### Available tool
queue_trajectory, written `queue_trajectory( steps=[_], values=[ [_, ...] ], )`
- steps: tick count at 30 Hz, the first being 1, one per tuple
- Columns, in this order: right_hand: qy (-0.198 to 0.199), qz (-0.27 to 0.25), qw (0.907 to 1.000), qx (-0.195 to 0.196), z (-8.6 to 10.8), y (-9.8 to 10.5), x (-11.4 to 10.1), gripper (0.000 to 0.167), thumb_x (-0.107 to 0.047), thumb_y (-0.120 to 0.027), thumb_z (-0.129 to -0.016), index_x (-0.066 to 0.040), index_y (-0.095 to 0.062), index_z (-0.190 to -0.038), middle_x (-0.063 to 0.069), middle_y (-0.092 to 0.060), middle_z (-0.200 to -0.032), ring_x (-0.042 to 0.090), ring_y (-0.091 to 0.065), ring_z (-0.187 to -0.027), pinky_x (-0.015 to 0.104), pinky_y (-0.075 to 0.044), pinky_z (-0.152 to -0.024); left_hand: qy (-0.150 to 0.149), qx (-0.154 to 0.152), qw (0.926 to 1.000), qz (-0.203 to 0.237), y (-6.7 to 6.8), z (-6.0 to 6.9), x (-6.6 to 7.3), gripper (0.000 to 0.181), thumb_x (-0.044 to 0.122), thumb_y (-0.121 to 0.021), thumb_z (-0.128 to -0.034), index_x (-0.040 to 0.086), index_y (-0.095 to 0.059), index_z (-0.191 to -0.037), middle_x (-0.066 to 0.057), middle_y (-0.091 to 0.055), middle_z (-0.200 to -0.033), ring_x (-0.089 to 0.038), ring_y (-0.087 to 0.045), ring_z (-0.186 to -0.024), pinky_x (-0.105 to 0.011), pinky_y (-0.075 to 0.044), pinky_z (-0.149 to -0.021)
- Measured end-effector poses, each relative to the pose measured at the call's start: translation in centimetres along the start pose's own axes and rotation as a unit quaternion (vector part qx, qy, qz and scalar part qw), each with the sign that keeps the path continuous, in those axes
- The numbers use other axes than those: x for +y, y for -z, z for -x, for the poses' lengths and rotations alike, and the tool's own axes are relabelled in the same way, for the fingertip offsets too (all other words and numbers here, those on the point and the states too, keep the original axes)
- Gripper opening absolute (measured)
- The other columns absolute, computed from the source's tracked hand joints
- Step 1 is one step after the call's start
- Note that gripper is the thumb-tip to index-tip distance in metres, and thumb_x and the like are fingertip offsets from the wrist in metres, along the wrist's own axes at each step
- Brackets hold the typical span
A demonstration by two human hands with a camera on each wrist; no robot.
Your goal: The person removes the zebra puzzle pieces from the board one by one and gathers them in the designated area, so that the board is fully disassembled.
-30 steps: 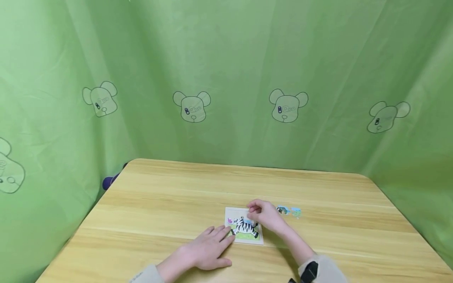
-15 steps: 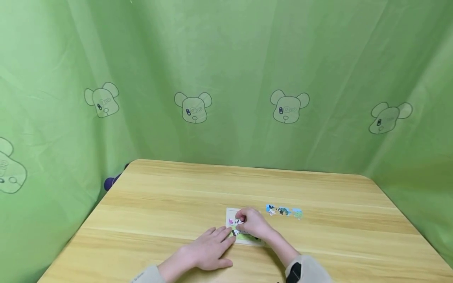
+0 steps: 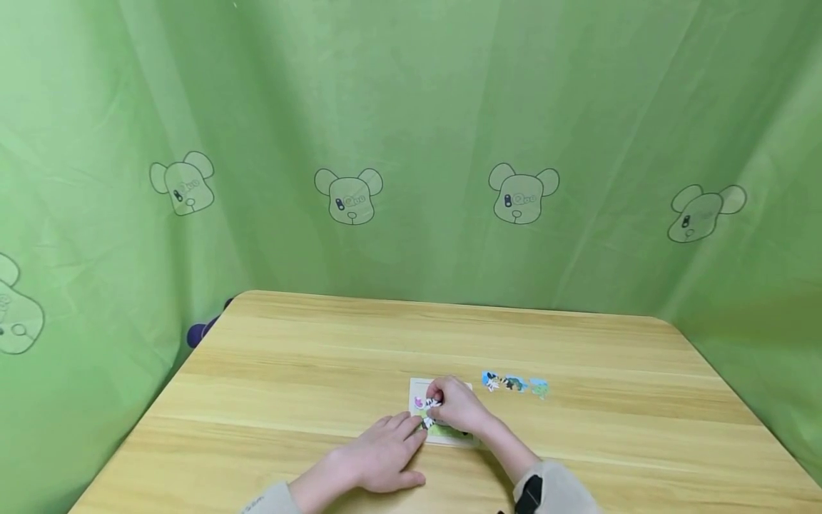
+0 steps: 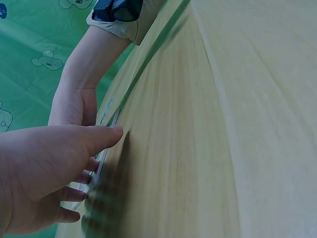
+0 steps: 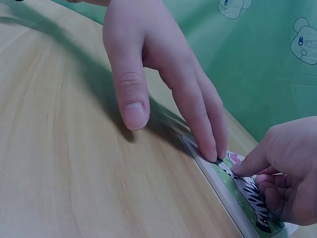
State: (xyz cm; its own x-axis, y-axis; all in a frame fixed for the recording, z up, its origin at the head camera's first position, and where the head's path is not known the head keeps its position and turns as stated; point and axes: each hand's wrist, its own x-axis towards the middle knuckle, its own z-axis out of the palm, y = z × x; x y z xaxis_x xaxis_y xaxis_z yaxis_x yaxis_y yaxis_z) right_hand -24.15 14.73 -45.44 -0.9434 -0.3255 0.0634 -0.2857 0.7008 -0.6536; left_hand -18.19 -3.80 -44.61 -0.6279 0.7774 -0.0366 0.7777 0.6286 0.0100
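A small zebra puzzle board lies on the table, its striped zebra partly covered by my hands. My left hand is flat, with the fingertips resting on the board's left edge and the thumb spread off to the side. Above the board, my right hand has its fingers curled; thumb and index finger pinch a puzzle piece by the zebra's neck. In the right wrist view the right thumb touches the picture next to the left fingertips. The piece's outline is mostly hidden by the fingers.
Beyond the board to the right lie loose puzzle pieces in a row, blue, brown and green. The wooden table is backed by a green curtain with bear heads. A purple object shows past the table's left edge.
My right hand has moved left across the board, from its upper right part to the zebra's neck, uncovering another loose piece on the table. My left hand has stayed nearly still.
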Motion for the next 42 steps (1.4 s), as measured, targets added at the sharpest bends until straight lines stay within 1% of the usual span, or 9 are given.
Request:
queue_trajectory(
  steps=[5, 12, 16, 24, 27, 29, 33, 37, 42],
  values=[
    [-0.001, -0.016, 0.9999, 0.004, 0.0, -0.1, 0.1, 0.020, 0.002, -0.070, -0.070, -0.005, -0.055, -0.082, 0.002, -0.050, -0.076, 0.015, -0.045, -0.070, 0.026, -0.040, -0.063, 0.003, -0.002, 1.0000, -0.004, 0.1, 0.0, 0.0, 0.067, 0.055, -0.045, -0.0902, 0.008, -0.043, -0.138, -0.010, -0.035, -0.145, -0.027, -0.034, -0.132, -0.042, -0.033, -0.105],
    [-0.014, -0.078, 0.9968, 0.016, 0.1, -0.1, 0.2, 0.013, 0.004, -0.063, -0.077, -0.004, -0.059, -0.086, 0.000, -0.051, -0.072, 0.013, -0.046, -0.066, 0.022, -0.040, -0.057, 0.006, -0.001, 1.0000, -0.002, 0.2, -0.1, 0.0, 0.067, 0.055, -0.046, -0.0897, 0.009, -0.042, -0.138, -0.009, -0.034, -0.146, -0.027, -0.033, -0.132, -0.043, -0.032, -0.105],
    [-0.017, -0.095, 0.9952, 0.017, 0.1, -0.1, 0.3, 0.010, 0.003, -0.063, -0.079, -0.004, -0.061, -0.086, 0.000, -0.052, -0.073, 0.014, -0.047, -0.068, 0.023, -0.042, -0.060, 0.005, 0.005, 0.9999, -0.008, 0.2, -0.1, 0.0, 0.066, 0.054, -0.047, -0.0891, 0.009, -0.043, -0.138, -0.009, -0.036, -0.145, -0.027, -0.034, -0.131, -0.043, -0.033, -0.105],
    [-0.013, -0.111, 0.9937, -0.002, 0.1, 0.4, 0.6, 0.007, 0.000, -0.063, -0.081, -0.004, -0.062, -0.086, 0.000, -0.054, -0.074, 0.014, -0.049, -0.071, 0.025, -0.044, -0.064, 0.004, 0.001, 0.9999, -0.012, 0.2, -0.2, 0.0, 0.066, 0.054, -0.047, -0.0895, 0.009, -0.043, -0.138, -0.009, -0.036, -0.145, -0.026, -0.034, -0.131, -0.043, -0.032, -0.105],
    [-0.013, -0.122, 0.9925, 0.001, 0.1, 0.7, 1.1, 0.008, -0.001, -0.063, -0.081, -0.004, -0.062, -0.089, 0.001, -0.056, -0.077, 0.014, -0.051, -0.073, 0.028, -0.046, -0.068, 0.006, 0.002, 0.9999, -0.013, 0.1, -0.3, -0.1, 0.066, 0.054, -0.047, -0.0894, 0.010, -0.043, -0.138, -0.009, -0.036, -0.145, -0.026, -0.035, -0.131, -0.043, -0.032, -0.106],
    [-0.008, -0.136, 0.9907, 0.001, 0.2, 1.2, 1.5, 0.009, -0.002, -0.063, -0.082, -0.003, -0.062, -0.091, 0.002, -0.056, -0.079, 0.015, -0.052, -0.075, 0.028, -0.046, -0.069, 0.006, 0.004, 0.9999, -0.013, 0.1, -0.3, -0.1, 0.066, 0.054, -0.047, -0.0894, 0.010, -0.044, -0.138, -0.009, -0.036, -0.144, -0.026, -0.035, -0.131, -0.042, -0.031, -0.106],
    [-0.016, -0.168, 0.9856, 0.005, 0.7, 2.7, 2.1, 0.012, -0.003, -0.063, -0.082, 0.001, -0.061, -0.093, 0.004, -0.056, -0.080, 0.018, -0.052, -0.072, 0.027, -0.048, -0.063, 0.005, 0.010, 0.9999, -0.013, 0.2, -0.4, 0.0, 0.064, 0.053, -0.048, -0.0894, 0.009, -0.045, -0.136, -0.009, -0.038, -0.143, -0.026, -0.036, -0.130, -0.042, -0.032, -0.105],
    [-0.045, -0.195, 0.9797, 0.009, 1.5, 4.5, 2.8, 0.015, -0.006, -0.063, -0.083, 0.003, -0.060, -0.095, 0.007, -0.057, -0.081, 0.019, -0.052, -0.070, 0.028, -0.049, -0.058, 0.008, 0.011, 0.9999, -0.009, 0.3, -0.3, 0.0, 0.063, 0.052, -0.049, -0.0893, 0.009, -0.046, -0.135, -0.010, -0.038, -0.143, -0.026, -0.036, -0.130, -0.043, -0.032, -0.105],
    [-0.077, -0.201, 0.9762, 0.025, 2.6, 6.2, 4.7, 0.017, -0.006, -0.062, -0.084, 0.004, -0.058, -0.097, 0.008, -0.058, -0.079, 0.020, -0.053, -0.067, 0.029, -0.049, -0.056, 0.015, 0.008, 0.9999, 0.002, 0.3, -0.2, 0.1, 0.063, 0.052, -0.050, -0.0889, 0.010, -0.046, -0.135, -0.010, -0.037, -0.144, -0.025, -0.035, -0.131, -0.042, -0.031, -0.106]
  ],
)
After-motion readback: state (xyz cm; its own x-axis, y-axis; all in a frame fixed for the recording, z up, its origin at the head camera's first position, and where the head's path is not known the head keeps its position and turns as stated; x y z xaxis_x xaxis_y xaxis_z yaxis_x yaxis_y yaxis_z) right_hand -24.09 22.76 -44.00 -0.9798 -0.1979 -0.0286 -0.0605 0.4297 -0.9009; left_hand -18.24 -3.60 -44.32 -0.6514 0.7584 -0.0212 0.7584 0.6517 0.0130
